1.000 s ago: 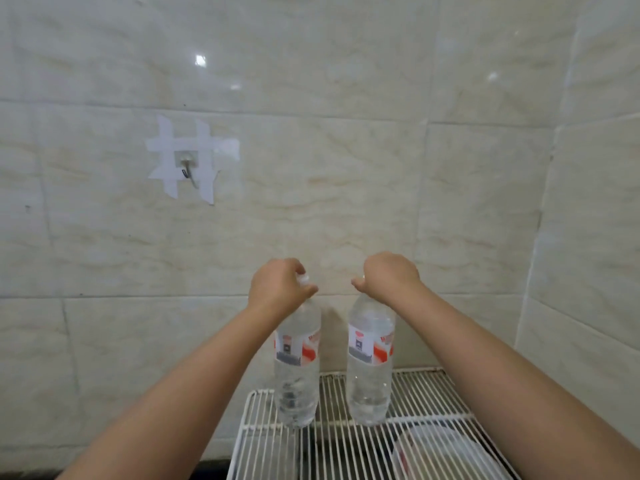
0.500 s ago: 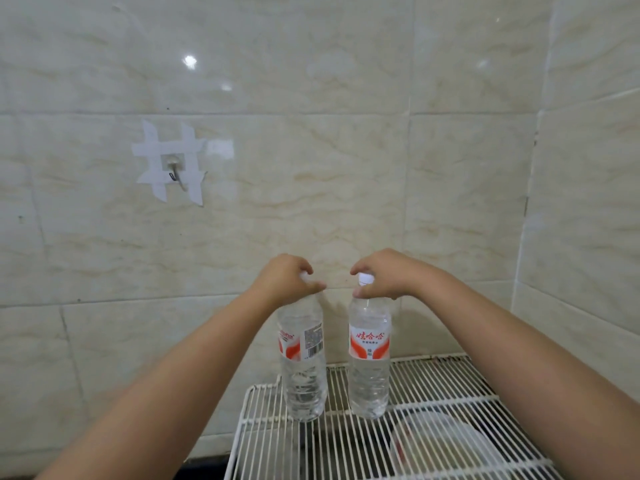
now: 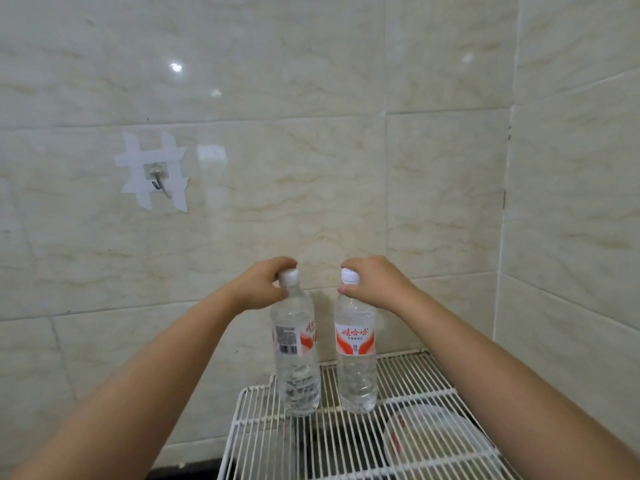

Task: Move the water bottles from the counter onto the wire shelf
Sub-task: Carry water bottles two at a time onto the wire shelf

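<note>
Bottles stand upright on the wire shelf (image 3: pixel 408 403) at lower centre; my left hand (image 3: pixel 261 289) pinches the left bottle (image 3: pixel 296 355) at its neck, my right hand (image 3: pixel 372 284) the right bottle (image 3: pixel 355 355).

Counted items on view

Two clear plastic water bottles (image 3: pixel 298 362) (image 3: pixel 355 358), one white wire shelf (image 3: pixel 346 441), two bare hands (image 3: pixel 265 285) (image 3: pixel 372 284) and one taped wall hook (image 3: pixel 157 176) are being shown.

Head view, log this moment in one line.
left hand: grips left bottle neck | right hand: grips right bottle neck | bottles: upright on wire shelf
</note>
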Available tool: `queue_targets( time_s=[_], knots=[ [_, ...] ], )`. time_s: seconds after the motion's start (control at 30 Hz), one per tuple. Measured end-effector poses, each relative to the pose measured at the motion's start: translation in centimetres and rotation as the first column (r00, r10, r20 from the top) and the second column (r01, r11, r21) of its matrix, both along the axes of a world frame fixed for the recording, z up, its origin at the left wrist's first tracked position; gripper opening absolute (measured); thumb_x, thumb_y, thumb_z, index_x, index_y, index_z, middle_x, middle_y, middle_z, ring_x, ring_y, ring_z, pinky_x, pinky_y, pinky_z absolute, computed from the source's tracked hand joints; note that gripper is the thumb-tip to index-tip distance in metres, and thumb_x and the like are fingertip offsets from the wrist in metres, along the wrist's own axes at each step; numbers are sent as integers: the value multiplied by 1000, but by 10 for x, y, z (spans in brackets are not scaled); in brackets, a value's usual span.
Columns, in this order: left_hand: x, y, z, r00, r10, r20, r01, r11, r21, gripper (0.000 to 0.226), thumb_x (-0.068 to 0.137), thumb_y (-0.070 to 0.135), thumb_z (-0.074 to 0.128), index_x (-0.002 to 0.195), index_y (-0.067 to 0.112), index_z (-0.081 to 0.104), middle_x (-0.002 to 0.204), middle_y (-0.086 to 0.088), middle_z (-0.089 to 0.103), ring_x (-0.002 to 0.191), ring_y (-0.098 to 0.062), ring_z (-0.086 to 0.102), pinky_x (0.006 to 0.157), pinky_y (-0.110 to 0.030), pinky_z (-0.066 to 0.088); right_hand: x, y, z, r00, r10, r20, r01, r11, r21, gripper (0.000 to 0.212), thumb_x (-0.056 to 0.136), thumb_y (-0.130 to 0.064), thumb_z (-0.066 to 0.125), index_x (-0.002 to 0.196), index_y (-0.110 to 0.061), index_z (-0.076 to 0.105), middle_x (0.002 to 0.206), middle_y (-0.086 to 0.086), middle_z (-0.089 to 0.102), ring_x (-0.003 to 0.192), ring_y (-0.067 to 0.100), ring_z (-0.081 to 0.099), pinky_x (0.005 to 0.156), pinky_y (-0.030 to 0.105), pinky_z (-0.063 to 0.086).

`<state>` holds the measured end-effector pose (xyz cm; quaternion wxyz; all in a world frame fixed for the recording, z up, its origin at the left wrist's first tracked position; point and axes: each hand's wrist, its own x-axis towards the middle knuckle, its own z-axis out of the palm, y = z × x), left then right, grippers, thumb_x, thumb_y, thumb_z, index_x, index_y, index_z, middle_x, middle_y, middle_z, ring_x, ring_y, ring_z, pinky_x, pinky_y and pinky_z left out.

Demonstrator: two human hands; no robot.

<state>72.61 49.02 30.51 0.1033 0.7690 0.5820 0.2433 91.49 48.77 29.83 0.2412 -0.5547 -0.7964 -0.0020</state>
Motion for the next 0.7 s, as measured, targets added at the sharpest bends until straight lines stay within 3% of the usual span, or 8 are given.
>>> queue_targets(
  time_s=[0.07, 0.13, 0.2, 0.27, 0.4, 0.53, 0.7],
  knots=[
    [11, -1, -3, 995, 98, -10, -97, 995, 17, 60, 85, 29, 65, 137, 10, 40, 141, -10, 45, 129, -25, 44, 104, -31, 37, 1, 0, -3, 998, 6, -60, -7, 1000, -20, 42, 87, -29, 59, 125, -12, 52, 125, 11, 59, 113, 27, 55, 90, 32, 45],
    [22, -2, -6, 951, 285, -122, -267, 952, 148, 60, 81, 47, 63, 131, 16, 48, 133, -10, 49, 122, -27, 49, 97, -34, 43, 1, 1, -5, 997, 2, -76, -4, 1000, -29, 40, 88, -27, 57, 125, -15, 52, 125, 10, 59, 112, 28, 55, 89, 33, 45],
    [29, -3, -7, 888, 392, -239, -340, 911, 233, 54, 83, 50, 58, 126, 17, 52, 125, -11, 54, 114, -28, 54, 90, -36, 47, 1, 1, -6, 996, -28, -81, 26, 999, -18, 36, 88, -26, 56, 123, -15, 54, 123, 10, 61, 111, 29, 56, 88, 33, 46],
    [30, -2, -6, 900, 369, -231, -318, 920, 229, 49, 87, 42, 57, 127, 15, 51, 127, -11, 57, 115, -28, 55, 90, -36, 48, 1, 0, -5, 995, -49, -91, 48, 999, -8, 34, 88, -25, 57, 120, -14, 56, 120, 10, 62, 110, 28, 56, 87, 32, 46],
    [27, 1, -4, 981, 190, -28, -182, 965, 189, 53, 84, 25, 65, 133, 14, 48, 136, -7, 54, 126, -22, 48, 101, -30, 40, -3, 0, -2, 996, -25, -81, 25, 1000, -7, 30, 87, -20, 58, 113, -7, 59, 115, 11, 64, 107, 28, 57, 86, 34, 46],
    [26, 4, -9, 990, 89, 105, -106, 979, 172, 46, 83, 13, 66, 127, 7, 54, 133, -9, 57, 123, -22, 52, 101, -26, 39, -5, 5, 3, 998, -2, -67, 0, 999, -40, 25, 86, -18, 58, 105, -2, 61, 107, 14, 65, 102, 29, 58, 75, 29, 42],
    [28, 9, -10, 990, 44, 134, -66, 984, 163, 44, 85, 11, 64, 128, 5, 53, 133, -11, 56, 124, -22, 51, 103, -26, 38, -8, 8, 6, 998, 17, -67, -20, 999, -47, 33, 88, -17, 58, 116, 0, 58, 119, 16, 63, 112, 29, 55, 95, 38, 46]
  ],
)
